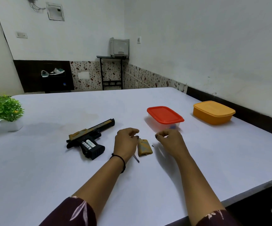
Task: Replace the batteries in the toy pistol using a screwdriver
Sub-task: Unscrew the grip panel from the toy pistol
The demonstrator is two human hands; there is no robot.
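The black and tan toy pistol (89,137) lies on its side on the white table (50,168). Its grip compartment is uncovered and shows two batteries (88,144). The tan compartment cover (144,147) lies between my hands, with a small dark screw (152,145) just to its right. A screwdriver shaft (136,158) pokes out from under my left hand (126,142), and its handle is hidden. My left hand hovers beside the cover with loosely curled fingers. My right hand (169,141) hovers right of the screw, fingers loosely curled, with nothing visible in them.
A clear box with a red lid (164,117) stands just beyond my right hand. An orange lidded box (213,113) sits at the far right near the table edge. A small potted plant (6,113) stands at the far left.
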